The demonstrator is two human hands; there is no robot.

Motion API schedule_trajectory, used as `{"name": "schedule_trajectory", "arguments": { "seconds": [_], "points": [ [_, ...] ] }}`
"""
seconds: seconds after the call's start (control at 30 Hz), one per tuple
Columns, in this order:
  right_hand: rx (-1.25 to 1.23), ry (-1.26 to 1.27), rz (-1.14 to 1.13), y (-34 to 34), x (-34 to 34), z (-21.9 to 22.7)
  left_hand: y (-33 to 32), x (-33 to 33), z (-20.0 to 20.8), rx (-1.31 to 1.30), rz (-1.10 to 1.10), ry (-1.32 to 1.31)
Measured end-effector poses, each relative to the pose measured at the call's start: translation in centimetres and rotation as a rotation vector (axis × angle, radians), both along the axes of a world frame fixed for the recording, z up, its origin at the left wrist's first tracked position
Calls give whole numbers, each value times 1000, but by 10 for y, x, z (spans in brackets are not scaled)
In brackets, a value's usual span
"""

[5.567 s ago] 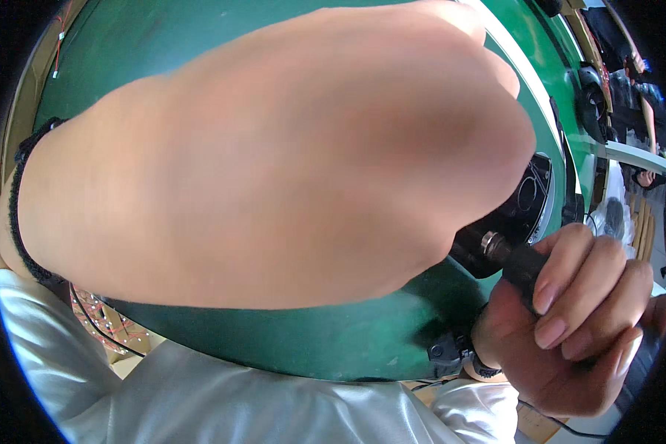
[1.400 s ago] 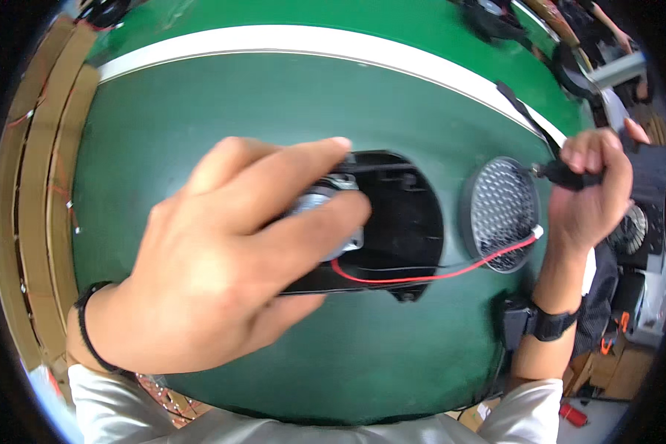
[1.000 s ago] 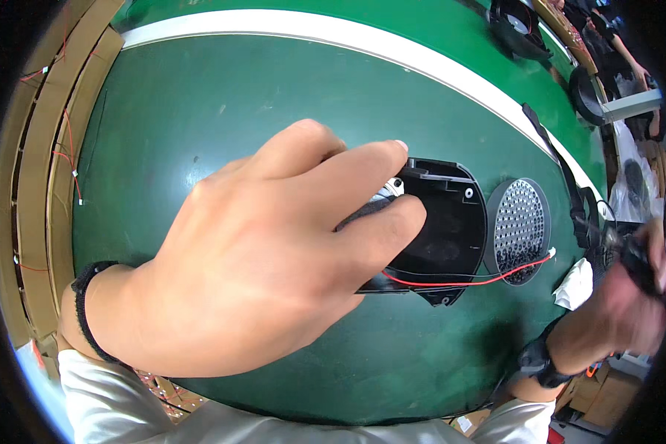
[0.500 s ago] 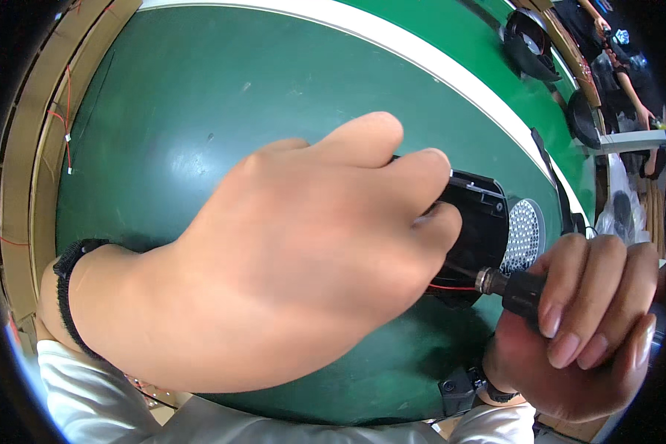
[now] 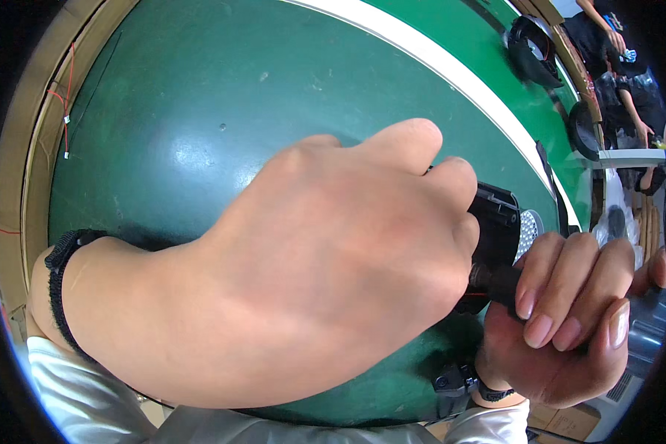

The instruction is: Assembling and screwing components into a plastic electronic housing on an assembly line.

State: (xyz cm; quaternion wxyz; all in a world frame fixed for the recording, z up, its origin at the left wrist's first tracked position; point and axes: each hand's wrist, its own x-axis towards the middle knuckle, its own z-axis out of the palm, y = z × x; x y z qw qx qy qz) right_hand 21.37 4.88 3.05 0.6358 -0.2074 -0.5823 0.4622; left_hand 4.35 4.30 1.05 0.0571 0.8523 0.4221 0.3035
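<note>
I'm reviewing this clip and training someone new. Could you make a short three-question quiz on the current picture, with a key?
1. Which hand has its fingers curled around the black tool?

2. True or false: part of a perforated grey grille shows to the right of the black housing.

3. Choose one. What is worn at the wrist of the left hand?
A) a red cord
B) a black band
C) a white glove cuff

Key:
1. The right hand.
2. True.
3. B.
</note>
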Motion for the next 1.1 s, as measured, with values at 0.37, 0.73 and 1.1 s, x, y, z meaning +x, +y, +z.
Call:
{"name": "schedule_trajectory", "arguments": {
  "seconds": [0.37,0.73,1.1],
  "points": [
    [71,-164,-32,0,1,-3,3,1,-10,143,-27,-203],
    [84,-199,17,-3,-7,0,-1,-4,9,-190,-65,131],
    [210,-63,-189,5,15,35,-1,-13,11,-362,-79,174]
  ]
}}
